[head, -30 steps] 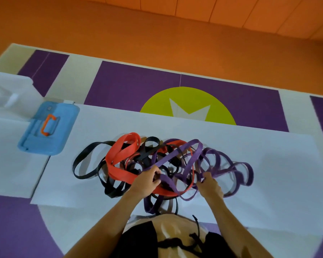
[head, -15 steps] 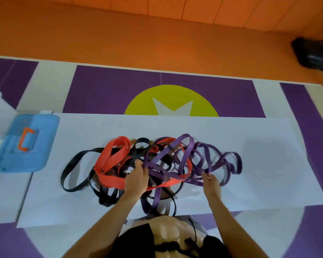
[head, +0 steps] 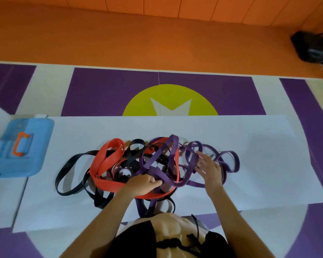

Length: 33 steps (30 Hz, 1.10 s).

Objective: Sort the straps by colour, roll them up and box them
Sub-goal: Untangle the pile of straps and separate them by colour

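Now, purple strap (head: 168, 179) in L hand (head: 143, 184) grip.

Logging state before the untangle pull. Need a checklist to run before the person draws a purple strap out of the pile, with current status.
1. Left hand has hold of a purple strap: ok, fingers curled round it.
2. Right hand has a hold: not ok, fingers spread over the purple loops.
3. Purple clear of red straps and black straps: not ok, all interlaced in one pile.
4. Bare white sheet to the right of the pile: ok.
5. Blue box open: cannot tell; it lies flat, orange handle up.
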Each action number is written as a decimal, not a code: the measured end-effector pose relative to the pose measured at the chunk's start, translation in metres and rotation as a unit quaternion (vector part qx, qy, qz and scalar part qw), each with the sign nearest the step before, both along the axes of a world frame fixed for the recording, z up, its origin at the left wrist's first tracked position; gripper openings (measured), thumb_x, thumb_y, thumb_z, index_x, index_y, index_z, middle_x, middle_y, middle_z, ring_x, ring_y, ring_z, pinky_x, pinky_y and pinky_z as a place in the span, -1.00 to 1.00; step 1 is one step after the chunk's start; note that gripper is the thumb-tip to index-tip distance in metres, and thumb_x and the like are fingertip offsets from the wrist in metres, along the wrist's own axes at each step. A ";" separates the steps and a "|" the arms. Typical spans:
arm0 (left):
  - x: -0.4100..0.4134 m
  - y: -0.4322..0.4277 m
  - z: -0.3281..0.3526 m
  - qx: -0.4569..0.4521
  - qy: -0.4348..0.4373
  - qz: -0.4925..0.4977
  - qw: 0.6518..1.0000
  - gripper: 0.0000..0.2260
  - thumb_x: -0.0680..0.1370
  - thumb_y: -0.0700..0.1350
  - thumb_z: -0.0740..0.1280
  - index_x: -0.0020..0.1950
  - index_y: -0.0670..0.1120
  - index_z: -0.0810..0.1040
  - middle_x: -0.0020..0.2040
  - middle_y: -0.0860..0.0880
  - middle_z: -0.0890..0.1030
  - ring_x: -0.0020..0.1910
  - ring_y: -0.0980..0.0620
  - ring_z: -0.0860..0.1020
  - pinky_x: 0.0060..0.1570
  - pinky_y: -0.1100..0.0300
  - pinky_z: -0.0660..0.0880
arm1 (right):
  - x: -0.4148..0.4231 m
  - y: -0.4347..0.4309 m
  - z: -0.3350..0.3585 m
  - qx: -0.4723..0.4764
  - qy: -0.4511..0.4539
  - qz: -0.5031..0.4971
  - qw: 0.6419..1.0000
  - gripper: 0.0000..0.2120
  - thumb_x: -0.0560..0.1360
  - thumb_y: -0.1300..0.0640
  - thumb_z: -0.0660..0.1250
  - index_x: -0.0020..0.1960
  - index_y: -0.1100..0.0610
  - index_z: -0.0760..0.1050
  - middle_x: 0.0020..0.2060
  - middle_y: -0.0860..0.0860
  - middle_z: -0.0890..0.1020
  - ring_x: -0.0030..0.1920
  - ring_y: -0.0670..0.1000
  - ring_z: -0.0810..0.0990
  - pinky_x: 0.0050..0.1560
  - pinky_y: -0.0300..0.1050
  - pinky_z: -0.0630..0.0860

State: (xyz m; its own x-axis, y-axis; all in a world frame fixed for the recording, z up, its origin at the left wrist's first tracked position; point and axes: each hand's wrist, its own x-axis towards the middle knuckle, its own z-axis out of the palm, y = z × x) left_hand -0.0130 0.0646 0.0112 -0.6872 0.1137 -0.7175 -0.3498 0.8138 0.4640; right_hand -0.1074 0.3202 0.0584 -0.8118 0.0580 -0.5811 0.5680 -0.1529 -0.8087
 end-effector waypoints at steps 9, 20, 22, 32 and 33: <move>0.007 0.051 0.007 -0.103 -0.007 -0.077 0.992 -0.45 0.57 0.11 0.41 0.52 0.01 0.38 0.52 -0.07 0.30 0.48 -0.20 0.40 0.42 -0.17 0.32 | -0.028 -0.016 -0.011 -0.147 -0.099 0.362 0.915 -0.43 0.66 -0.04 0.33 0.61 -0.23 0.22 0.45 -0.03 0.52 0.45 0.06 0.51 0.40 0.07 0.51; 0.012 0.061 0.038 -0.150 0.099 -0.099 0.979 -0.92 0.54 -0.11 0.28 -0.13 0.04 0.52 -0.13 0.04 0.54 -0.02 -0.02 0.51 0.10 -0.01 0.31 | -0.095 0.100 -0.086 0.530 -0.007 0.533 0.660 -0.26 0.51 0.15 0.45 0.58 -0.23 0.24 0.67 0.02 -0.04 0.67 0.17 -0.15 0.58 0.35 0.06; 0.014 0.063 0.050 -0.130 0.098 -0.072 0.984 -0.86 0.54 -0.11 0.30 -0.21 0.01 0.43 -0.31 0.06 0.45 -0.30 0.12 0.41 -0.08 0.07 0.26 | -0.094 0.110 -0.095 0.587 0.036 0.541 0.602 -0.51 0.56 0.08 0.44 0.44 -0.18 0.45 0.64 0.01 0.12 0.66 0.20 -0.05 0.54 0.38 0.14; 0.017 0.080 0.066 -0.166 0.046 0.033 0.984 -0.47 0.52 0.46 0.22 -0.19 -0.01 0.51 -0.30 0.05 0.56 -0.24 0.04 0.57 -0.01 0.07 0.51 | -0.135 0.107 -0.026 0.459 0.099 0.534 0.703 -0.90 0.52 0.06 0.46 -0.16 -0.08 0.69 -0.25 -0.03 0.72 -0.12 0.09 0.68 -0.10 -0.02 0.58; 0.015 0.083 0.069 -0.181 0.056 0.037 0.981 -0.39 0.52 0.51 0.16 -0.24 -0.04 0.49 -0.34 0.03 0.54 -0.30 0.04 0.54 -0.05 0.07 0.51 | -0.139 0.104 -0.016 0.417 0.091 0.524 0.737 -0.81 0.51 0.13 0.44 -0.25 -0.09 0.66 -0.34 -0.04 0.69 -0.21 0.04 0.65 -0.19 -0.07 0.52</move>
